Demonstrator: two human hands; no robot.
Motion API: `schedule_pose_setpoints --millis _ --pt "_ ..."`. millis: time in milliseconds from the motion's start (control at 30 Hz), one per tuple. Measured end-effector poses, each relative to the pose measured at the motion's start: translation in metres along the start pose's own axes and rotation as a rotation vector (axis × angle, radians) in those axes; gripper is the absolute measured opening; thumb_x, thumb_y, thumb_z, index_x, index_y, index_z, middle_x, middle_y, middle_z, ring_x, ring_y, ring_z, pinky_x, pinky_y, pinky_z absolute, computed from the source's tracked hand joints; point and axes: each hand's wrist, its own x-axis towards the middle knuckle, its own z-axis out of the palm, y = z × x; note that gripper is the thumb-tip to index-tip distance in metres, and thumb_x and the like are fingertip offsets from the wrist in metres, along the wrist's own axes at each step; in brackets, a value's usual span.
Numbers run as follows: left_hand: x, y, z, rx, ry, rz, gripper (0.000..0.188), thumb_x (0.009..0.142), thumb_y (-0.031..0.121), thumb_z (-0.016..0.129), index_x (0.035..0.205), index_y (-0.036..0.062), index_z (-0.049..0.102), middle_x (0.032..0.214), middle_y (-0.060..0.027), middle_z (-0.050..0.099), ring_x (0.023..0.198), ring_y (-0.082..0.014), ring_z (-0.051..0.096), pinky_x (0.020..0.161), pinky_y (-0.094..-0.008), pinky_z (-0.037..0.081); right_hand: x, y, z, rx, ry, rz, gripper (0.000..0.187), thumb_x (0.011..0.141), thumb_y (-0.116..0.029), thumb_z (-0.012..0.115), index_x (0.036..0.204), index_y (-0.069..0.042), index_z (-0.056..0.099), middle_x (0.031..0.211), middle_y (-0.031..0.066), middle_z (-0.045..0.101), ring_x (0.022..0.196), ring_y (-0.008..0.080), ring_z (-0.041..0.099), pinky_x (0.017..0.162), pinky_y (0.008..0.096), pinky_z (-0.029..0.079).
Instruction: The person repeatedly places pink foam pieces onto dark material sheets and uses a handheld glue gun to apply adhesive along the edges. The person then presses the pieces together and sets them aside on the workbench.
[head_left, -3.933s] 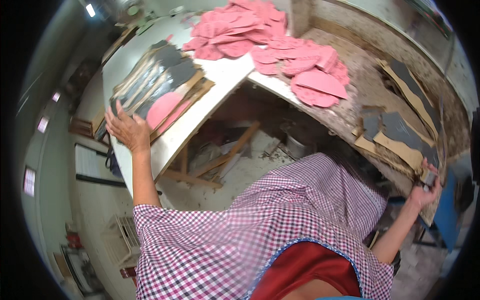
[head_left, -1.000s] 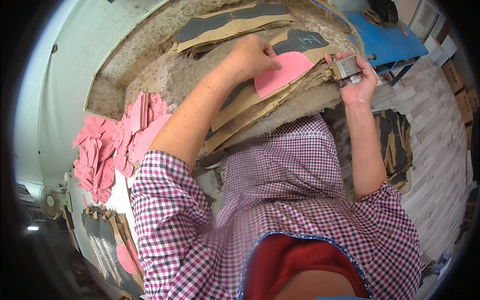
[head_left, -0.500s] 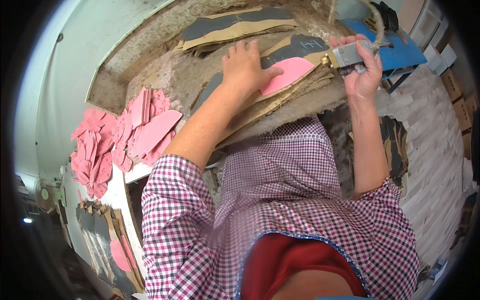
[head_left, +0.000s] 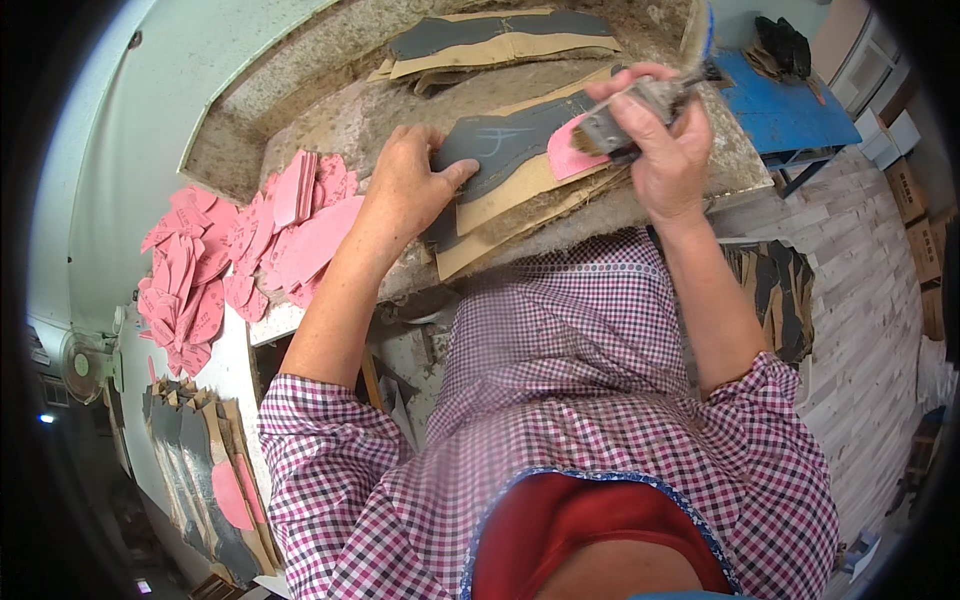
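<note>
My right hand (head_left: 668,150) grips a wide flat brush (head_left: 606,128) with a metal band, its bristles pointing down at a pink rounded piece (head_left: 568,160). The bristle tips are over the pink piece, seemingly touching it. That piece lies at the right end of a dark grey panel (head_left: 510,140) with tan edging and a pale hand-drawn mark. More tan-edged layers lie beneath. Over the panel's left end rests my left hand (head_left: 405,185), thumb stretched onto the grey surface and apart from the fingers, which curl at the edge; it appears to hold nothing.
Behind lies another stack of grey and tan panels (head_left: 500,40) on the stained worktop (head_left: 335,115). Pink pieces (head_left: 185,280) are heaped at the left. Below them stand more panels (head_left: 195,470). A blue table (head_left: 785,105) is at the far right, with cardboard boxes (head_left: 905,195) beyond.
My left hand has moved left, off the pink piece and onto the grey panel's left end. My right hand has brought the brush left and down to the pink piece. The marked panel lies farther left.
</note>
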Motion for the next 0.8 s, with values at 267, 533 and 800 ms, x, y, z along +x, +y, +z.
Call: schedule_pose_setpoints --millis 267,533,800 --pt "-0.002 0.002 0.009 -0.841 -0.044 -0.089 0.034 0.088 0.007 0.070 0.117 -0.0031 0.056 0.108 -0.0131 0.067 0.092 -0.0187 0.067 0.081 -0.0296 0.053 0.012 -0.006 -0.023 -0.179 0.020 -0.087 0.029 0.087 -0.012 0.071 0.109 -0.002 0.056 0.097 0.0072 0.068 0.088 0.0144 0.066 0.081 0.0289 0.054" --pt "-0.005 0.018 0.025 -1.525 -0.240 -0.388 0.036 0.090 -0.003 0.061 0.124 -0.0081 0.053 0.113 -0.0171 0.064 0.101 -0.0227 0.066 0.091 -0.0333 0.057 0.040 -0.005 -0.090 -0.092 0.163 -0.040 0.030 0.085 -0.006 0.072 0.110 0.000 0.057 0.096 0.0088 0.069 0.090 0.0185 0.069 0.083 0.0306 0.054" --pt "-0.043 0.003 -0.001 -1.226 -0.163 -0.329 0.036 0.088 -0.006 0.061 0.124 -0.0046 0.058 0.113 -0.0108 0.066 0.096 -0.0175 0.066 0.087 -0.0309 0.055 0.041 -0.037 -0.053 -0.022 0.037 -0.163 0.029 0.087 -0.007 0.072 0.110 0.001 0.057 0.096 0.0092 0.069 0.091 0.0183 0.069 0.084 0.0307 0.055"
